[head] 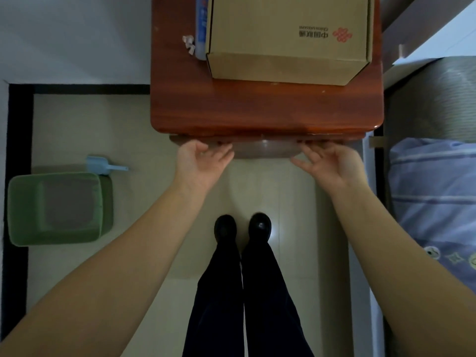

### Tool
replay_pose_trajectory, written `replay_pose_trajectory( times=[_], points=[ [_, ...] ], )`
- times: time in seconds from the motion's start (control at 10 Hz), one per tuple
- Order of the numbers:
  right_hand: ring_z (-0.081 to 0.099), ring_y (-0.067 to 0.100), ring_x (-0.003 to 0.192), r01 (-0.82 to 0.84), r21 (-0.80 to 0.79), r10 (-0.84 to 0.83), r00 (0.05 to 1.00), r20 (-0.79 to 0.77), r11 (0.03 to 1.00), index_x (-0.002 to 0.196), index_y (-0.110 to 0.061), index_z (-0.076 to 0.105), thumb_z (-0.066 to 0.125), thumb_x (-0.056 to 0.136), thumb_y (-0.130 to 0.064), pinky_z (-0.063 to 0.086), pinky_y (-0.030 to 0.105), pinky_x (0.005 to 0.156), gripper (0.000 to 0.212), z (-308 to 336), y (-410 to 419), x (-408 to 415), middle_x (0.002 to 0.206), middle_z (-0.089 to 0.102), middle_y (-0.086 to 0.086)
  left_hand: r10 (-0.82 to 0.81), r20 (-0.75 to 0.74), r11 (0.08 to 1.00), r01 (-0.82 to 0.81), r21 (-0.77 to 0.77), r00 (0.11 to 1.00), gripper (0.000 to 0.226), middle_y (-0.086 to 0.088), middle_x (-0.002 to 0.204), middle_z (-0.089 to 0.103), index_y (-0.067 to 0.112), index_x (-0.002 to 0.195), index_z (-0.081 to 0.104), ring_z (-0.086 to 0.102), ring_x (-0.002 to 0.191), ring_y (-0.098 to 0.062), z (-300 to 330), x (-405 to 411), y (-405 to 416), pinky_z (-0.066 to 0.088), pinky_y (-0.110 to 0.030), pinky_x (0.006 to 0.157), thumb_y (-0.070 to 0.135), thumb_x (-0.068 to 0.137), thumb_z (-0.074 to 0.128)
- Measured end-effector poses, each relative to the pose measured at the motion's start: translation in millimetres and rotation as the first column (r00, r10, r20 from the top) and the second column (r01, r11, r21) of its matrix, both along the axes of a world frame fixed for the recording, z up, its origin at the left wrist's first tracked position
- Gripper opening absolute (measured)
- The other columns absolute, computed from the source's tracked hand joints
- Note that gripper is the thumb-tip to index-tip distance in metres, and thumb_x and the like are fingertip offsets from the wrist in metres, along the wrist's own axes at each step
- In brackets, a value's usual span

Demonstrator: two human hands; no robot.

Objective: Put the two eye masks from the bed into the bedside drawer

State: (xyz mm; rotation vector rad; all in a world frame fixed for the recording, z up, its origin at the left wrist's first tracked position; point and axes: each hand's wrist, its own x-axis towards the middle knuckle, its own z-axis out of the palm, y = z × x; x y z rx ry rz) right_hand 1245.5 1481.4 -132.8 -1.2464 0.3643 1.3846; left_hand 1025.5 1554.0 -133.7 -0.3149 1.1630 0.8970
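The reddish-brown bedside table stands straight ahead of me. Its drawer front shows as a curved strip sticking out a little under the table top. My left hand holds the left part of that strip, with the fingertips hooked on its upper edge. At the right part, my right hand grips it the same way. The inside of the drawer is hidden. The bed with a blue patterned quilt lies at the right. No eye mask is in view.
A cardboard box fills most of the table top, with a blue-labelled bottle beside it. A green bin and a blue scoop sit on the tiled floor at the left. My feet stand close to the table.
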Motion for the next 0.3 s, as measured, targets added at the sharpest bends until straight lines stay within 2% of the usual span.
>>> replay_pose_trajectory(
  times=[0.1,0.2,0.3],
  points=[
    [0.043,0.044,0.126,0.126,0.038,-0.122,0.989,-0.08,0.991,0.12,-0.006,0.042,0.023,0.066,0.016,0.024,0.073,0.102,0.061,-8,20,4,0.136,0.045,0.025,-0.03,0.013,0.997,0.029,0.077,0.999,0.037,-0.02,0.126,0.039,0.0,0.112,0.039,0.028,0.135,-0.043,-5,6,18,0.02,-0.056,0.111,-0.003,0.077,0.027],
    [0.054,0.039,0.111,0.153,0.009,-0.152,0.986,-0.063,0.988,0.127,-0.008,0.044,0.029,0.056,0.014,0.028,0.07,0.098,0.076,-13,22,1,0.128,0.053,0.021,-0.044,0.026,0.996,0.042,0.076,0.999,0.03,-0.017,0.121,0.041,0.001,0.109,0.04,0.031,0.133,-0.039,-16,5,26,0.021,-0.056,0.111,0.002,0.083,0.026],
    [0.055,0.031,0.116,0.037,-0.076,-0.041,0.998,-0.052,0.996,0.138,-0.015,0.036,0.029,0.075,0.011,0.029,0.064,0.101,0.068,-9,6,-4,0.137,0.05,0.015,-0.229,-0.065,0.969,0.234,0.078,0.971,0.033,-0.016,0.121,0.052,0.01,0.106,0.051,0.04,0.13,-0.032,-19,-7,5,0.027,-0.05,0.108,0.004,0.085,0.026]
  ],
)
